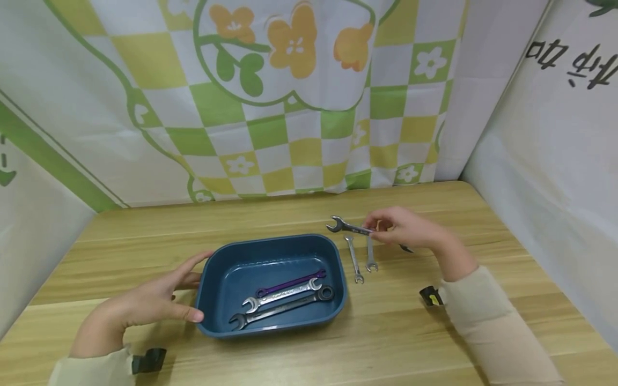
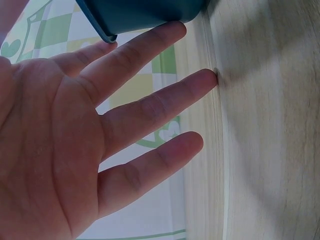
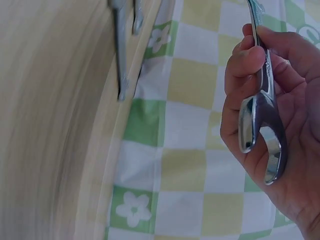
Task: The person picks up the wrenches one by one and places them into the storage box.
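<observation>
I had the right grip (image 1: 404, 228) pinching a shiny open-end wrench (image 1: 356, 229), likely rigid, slick, best held mid-shank, the left grip (image 1: 151, 299) spread wide against a blue bin (image 1: 270, 247).

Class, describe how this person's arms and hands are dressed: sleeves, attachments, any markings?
The left hand and right hand are bare, with no gloves or rings visible. The left sleeve and right sleeve are plain pale beige. A small black attachment juts out beside each cuff; the right attachment bears a yellow patch. No cables show.
</observation>
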`<state>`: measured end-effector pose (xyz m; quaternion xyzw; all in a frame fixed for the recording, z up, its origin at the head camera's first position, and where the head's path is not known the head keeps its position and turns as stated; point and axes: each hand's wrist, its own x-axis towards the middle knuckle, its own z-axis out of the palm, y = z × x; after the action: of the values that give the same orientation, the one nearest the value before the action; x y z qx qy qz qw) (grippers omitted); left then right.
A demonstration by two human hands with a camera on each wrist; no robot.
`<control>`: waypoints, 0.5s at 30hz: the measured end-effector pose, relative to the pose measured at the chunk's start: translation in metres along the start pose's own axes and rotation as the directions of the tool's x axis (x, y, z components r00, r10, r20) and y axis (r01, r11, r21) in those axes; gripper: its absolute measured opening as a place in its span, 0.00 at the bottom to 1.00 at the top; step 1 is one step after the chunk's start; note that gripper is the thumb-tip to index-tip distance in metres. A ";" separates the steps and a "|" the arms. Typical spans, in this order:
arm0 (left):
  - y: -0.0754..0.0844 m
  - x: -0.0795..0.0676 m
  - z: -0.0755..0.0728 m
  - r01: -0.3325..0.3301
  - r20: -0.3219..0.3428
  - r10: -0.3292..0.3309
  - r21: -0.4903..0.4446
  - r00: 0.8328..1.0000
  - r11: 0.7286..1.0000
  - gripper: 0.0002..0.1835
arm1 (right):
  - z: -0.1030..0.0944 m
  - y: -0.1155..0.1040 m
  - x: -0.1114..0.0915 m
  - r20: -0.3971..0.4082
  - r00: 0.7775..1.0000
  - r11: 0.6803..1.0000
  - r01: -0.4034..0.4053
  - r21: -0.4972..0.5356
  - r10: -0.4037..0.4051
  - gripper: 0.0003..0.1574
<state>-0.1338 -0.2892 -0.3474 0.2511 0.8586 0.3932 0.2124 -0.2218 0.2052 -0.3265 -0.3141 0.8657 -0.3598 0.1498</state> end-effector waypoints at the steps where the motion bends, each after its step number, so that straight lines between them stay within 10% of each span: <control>1: 0.000 0.000 0.000 -0.002 -0.001 0.002 0.001 1.000 1.000 0.60 | 0.001 -0.002 0.002 0.001 1.000 1.000 0.006 -0.004 -0.006 0.13; 15: 0.000 0.000 0.000 -0.013 0.011 0.013 -0.011 1.000 1.000 0.60 | 0.024 -0.041 0.036 0.107 0.974 0.972 0.210 -0.106 -0.199 0.10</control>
<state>-0.1337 -0.2889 -0.3470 0.2576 0.8535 0.3981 0.2161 -0.2193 0.1462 -0.3150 -0.4267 0.8400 -0.3067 0.1348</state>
